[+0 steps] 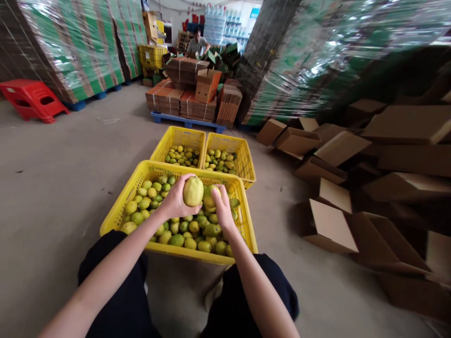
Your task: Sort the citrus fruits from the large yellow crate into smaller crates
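Observation:
A large pale yellow-green fruit, lemon-like in look (193, 191), is gripped in my left hand (175, 201), whose fingers curl round it. Close beside it, my right hand (222, 206) is closed on a second, greener lemon-like fruit (210, 198), with the thumb on its side. Both hands hover over a yellow plastic crate (123, 195). Inside lie many yellow and green fruits (176, 240) of the same sort. The lower parts of the held fruits are partly hidden by my fingers.
Two more yellow crates (160, 141) with fruit stand behind. Beyond them, flattened cartons (199, 109) rest on a blue pallet (172, 119), near a person (198, 44). Open cardboard boxes (333, 230) crowd the right; a red stool (31, 96) and wrapped stacks (84, 42) are at left.

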A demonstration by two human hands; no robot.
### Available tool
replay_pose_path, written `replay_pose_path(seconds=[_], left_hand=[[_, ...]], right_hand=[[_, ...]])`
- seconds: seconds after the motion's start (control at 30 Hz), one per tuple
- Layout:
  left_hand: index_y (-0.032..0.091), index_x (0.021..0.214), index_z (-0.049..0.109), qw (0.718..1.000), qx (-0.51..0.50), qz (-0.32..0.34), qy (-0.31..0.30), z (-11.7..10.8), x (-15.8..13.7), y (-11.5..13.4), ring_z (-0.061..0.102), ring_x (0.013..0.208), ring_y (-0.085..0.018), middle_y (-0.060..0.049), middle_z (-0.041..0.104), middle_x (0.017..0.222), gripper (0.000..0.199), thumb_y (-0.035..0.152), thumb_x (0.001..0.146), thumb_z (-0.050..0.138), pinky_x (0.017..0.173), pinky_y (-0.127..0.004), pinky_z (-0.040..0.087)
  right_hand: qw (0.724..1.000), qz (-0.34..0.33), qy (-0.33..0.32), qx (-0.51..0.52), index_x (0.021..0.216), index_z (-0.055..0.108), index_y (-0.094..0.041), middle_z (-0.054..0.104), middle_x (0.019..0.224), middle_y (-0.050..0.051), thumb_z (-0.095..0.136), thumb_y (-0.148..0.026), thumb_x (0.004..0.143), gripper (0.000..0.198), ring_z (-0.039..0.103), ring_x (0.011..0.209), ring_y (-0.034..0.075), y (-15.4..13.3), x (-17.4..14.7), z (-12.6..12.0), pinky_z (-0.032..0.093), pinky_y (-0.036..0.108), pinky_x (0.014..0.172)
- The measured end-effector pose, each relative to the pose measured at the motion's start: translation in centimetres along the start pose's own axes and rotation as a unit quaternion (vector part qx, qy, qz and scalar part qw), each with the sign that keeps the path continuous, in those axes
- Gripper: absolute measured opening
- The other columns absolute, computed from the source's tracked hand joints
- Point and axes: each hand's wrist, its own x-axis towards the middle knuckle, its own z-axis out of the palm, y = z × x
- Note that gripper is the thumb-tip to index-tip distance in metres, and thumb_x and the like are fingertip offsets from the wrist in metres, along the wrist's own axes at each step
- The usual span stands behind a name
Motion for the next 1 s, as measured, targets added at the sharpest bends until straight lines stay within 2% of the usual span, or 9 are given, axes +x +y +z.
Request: replay_pose_path(seconds=[0.1,0.17,0.27,0.37,0.5,0.57,0.73,0.87,1.0], left_hand=[[0.020,0.131,0.047,0.985,-0.148,-0.089,0.006,0.4,0.0,0.5,0.061,0.108,-0.028,-0.012,0.060,0.125,0.076,0.044,0.064,0.074,0.093,-0.042,0.053],[0.022,0.127,0.051,0.954,-0.248,-0.167,0.011,0.6,0.1,0.5,0.064,0.092,-0.023,-0.010,0.063,0.121,0.071,0.052,0.066,0.070,0.074,-0.035,0.057],[0.023,0.122,0.056,0.879,-0.373,-0.298,0.018,0.7,0.6,0.4,0.056,0.056,-0.012,-0.007,0.069,0.102,0.066,0.059,0.068,0.064,0.041,-0.023,0.040],[0.016,0.108,0.061,0.793,-0.482,-0.371,0.030,0.6,1.2,0.5,0.041,0.039,-0.006,-0.005,0.067,0.076,0.064,0.067,0.068,0.059,0.032,-0.020,0.024],[0.014,0.091,0.062,0.676,-0.594,-0.433,0.046,0.1,1.8,0.7,0.040,0.041,-0.006,-0.005,0.061,0.068,0.059,0.070,0.075,0.055,0.031,-0.018,0.029],[0.014,0.088,0.061,0.640,-0.604,-0.472,0.058,0.1,2.0,0.7,0.040,0.042,-0.006,-0.005,0.060,0.068,0.058,0.071,0.078,0.053,0.030,-0.018,0.031],[0.014,0.085,0.060,0.616,-0.582,-0.522,0.096,0.6,2.2,0.6,0.043,0.041,-0.006,-0.005,0.061,0.065,0.048,0.060,0.091,0.047,0.031,-0.015,0.033],[0.013,0.089,0.061,0.615,-0.591,-0.514,0.089,0.7,2.3,1.3,0.050,0.043,-0.010,-0.005,0.060,0.063,0.045,0.051,0.098,0.038,0.036,-0.018,0.039],[0.015,0.100,0.062,0.618,-0.600,-0.496,0.113,0.2,2.4,1.6,0.063,0.059,-0.016,-0.007,0.066,0.072,0.038,0.048,0.096,0.042,0.048,-0.023,0.049]], right_hand=[[0.980,0.151,-0.003,0.131,0.073,0.052,-0.024,0.050,0.061,-0.004,0.060,-0.071,0.075,0.049,0.044,0.053,0.013,0.7,-0.1,1.2,0.034,0.025,0.045],[0.966,0.197,-0.006,0.168,0.074,0.054,-0.023,0.051,0.058,-0.005,0.064,-0.071,0.071,0.049,0.045,0.050,0.011,1.0,-0.3,2.0,0.032,0.024,0.043],[0.962,0.198,-0.024,0.184,0.076,0.057,-0.022,0.054,0.061,-0.006,0.072,-0.068,0.065,0.049,0.047,0.053,0.010,1.1,-0.6,2.7,0.033,0.022,0.044],[0.949,0.200,-0.045,0.240,0.074,0.056,-0.022,0.052,0.059,-0.007,0.078,-0.066,0.060,0.052,0.040,0.048,0.008,0.8,-0.7,2.9,0.028,0.021,0.041],[0.919,0.242,-0.082,0.301,0.074,0.059,-0.021,0.055,0.056,-0.006,0.076,-0.065,0.067,0.048,0.039,0.042,0.008,0.4,-0.4,2.8,0.030,0.023,0.041],[0.903,0.276,-0.097,0.314,0.076,0.062,-0.020,0.057,0.054,-0.005,0.071,-0.065,0.073,0.046,0.040,0.041,0.009,0.3,-0.3,2.6,0.031,0.023,0.041],[0.876,0.326,-0.104,0.340,0.081,0.066,-0.019,0.060,0.052,-0.003,0.063,-0.063,0.082,0.044,0.044,0.040,0.009,-0.1,-0.2,2.2,0.035,0.021,0.039],[0.875,0.322,-0.085,0.352,0.088,0.067,-0.019,0.065,0.058,-0.002,0.061,-0.052,0.088,0.033,0.053,0.045,0.010,-0.5,0.0,1.7,0.042,0.019,0.042],[0.880,0.299,-0.066,0.364,0.087,0.064,-0.020,0.072,0.069,0.001,0.060,-0.036,0.089,0.017,0.064,0.057,0.013,-1.1,0.3,0.8,0.052,0.022,0.055]])
